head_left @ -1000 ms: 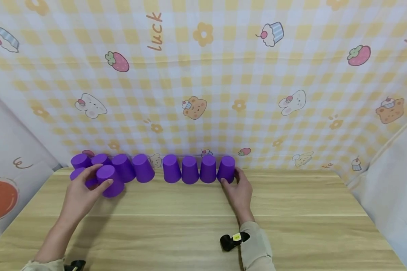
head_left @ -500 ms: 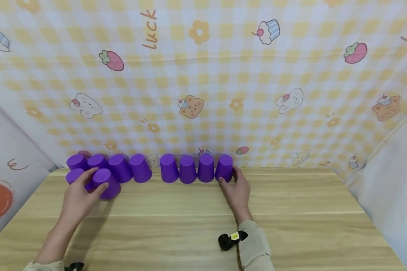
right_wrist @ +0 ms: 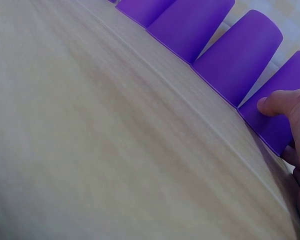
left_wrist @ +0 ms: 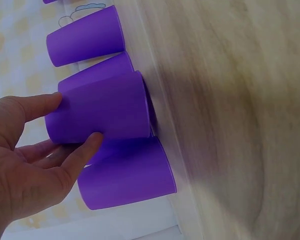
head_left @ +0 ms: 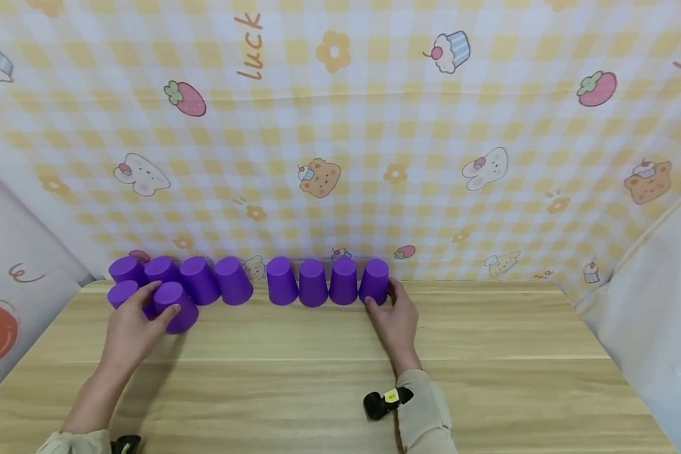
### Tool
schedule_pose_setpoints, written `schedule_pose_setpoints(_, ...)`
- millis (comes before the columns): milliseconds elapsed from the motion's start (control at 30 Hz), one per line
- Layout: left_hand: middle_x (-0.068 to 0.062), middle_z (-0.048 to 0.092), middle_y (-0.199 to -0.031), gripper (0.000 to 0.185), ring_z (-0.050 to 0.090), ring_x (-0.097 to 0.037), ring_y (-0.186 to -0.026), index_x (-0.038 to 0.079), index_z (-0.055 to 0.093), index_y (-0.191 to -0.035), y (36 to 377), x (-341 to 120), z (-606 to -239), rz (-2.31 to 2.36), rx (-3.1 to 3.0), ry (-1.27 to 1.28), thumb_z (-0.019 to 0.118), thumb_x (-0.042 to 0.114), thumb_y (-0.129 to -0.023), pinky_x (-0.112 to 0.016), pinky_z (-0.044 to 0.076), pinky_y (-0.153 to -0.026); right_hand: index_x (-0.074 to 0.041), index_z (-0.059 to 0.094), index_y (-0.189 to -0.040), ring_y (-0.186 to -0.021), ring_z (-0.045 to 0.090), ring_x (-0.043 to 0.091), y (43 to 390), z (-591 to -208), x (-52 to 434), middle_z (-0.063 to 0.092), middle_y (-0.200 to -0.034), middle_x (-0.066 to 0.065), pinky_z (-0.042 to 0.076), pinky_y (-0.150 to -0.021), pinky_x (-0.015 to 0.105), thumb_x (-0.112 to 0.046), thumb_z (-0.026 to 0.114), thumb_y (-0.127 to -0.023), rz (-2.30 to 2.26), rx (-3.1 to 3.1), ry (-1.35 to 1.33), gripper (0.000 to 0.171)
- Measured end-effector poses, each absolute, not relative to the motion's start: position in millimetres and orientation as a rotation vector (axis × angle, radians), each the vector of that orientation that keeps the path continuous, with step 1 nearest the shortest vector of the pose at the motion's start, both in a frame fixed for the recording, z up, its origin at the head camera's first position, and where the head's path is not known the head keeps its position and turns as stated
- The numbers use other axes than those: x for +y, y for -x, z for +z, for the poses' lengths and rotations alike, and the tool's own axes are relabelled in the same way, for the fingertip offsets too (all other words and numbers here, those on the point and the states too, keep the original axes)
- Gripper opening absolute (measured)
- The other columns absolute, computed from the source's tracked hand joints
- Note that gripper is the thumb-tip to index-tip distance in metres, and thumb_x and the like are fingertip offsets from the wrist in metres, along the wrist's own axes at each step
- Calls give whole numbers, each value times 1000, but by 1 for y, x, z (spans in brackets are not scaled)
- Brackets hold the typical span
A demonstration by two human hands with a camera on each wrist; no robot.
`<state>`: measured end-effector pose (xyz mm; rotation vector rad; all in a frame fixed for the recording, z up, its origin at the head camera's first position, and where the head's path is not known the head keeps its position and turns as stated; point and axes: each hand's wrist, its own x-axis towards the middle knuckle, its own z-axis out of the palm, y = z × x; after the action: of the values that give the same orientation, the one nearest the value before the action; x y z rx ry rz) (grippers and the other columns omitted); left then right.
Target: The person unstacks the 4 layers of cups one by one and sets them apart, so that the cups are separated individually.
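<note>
At the left of the table, my left hand point(head_left: 130, 331) pinches an upside-down purple cup point(head_left: 179, 312) between thumb and fingers. In the left wrist view this held cup point(left_wrist: 100, 110) overlaps other cups behind it, its rim close to the wood. Another purple cup point(head_left: 122, 291) stands beside it, partly behind the hand. My right hand point(head_left: 400, 325) grips the end cup point(head_left: 374, 280) of the back row, with the thumb on its near side in the right wrist view point(right_wrist: 272, 117). The fingers behind that cup are mostly hidden.
Along the back edge, several upside-down purple cups point(head_left: 234, 282) form a left group, then after a gap several more point(head_left: 313, 284) run to the right hand. A checked cloth point(head_left: 340, 126) hangs behind the wooden table point(head_left: 284, 391). White cloth point(head_left: 658, 284) stands at the right.
The left hand's cup sits slightly lower against the cups behind it. The head view has shifted a little; the right hand keeps its grip on the end cup.
</note>
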<state>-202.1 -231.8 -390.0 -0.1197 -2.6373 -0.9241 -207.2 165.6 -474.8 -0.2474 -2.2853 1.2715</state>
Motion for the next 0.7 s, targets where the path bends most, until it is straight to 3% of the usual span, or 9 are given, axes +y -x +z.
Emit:
schedule_pose_setpoints(400, -37, 48, -101, 52, 45, -50, -89, -15, 42, -114, 209, -233, -395, -861, -2541, 123, 65, 8, -74, -54, 35, -75, -10, 49, -116, -98, 53, 17, 207, -472, 166, 56, -109, 7, 41, -86, 27, -25, 71, -68, 1253, -2291, 266, 55)
schedule_pose_setpoints(700, -31, 48, -99, 57, 45, -43, -86, -12, 41, -116, 210, -232, -400, -853, -2409, 127, 66, -5, -65, -50, 34, -73, -9, 49, -116, -99, 53, 19, 205, -470, 166, 56, -110, 9, 41, -86, 29, -23, 71, -68, 1282, -2290, 251, 54)
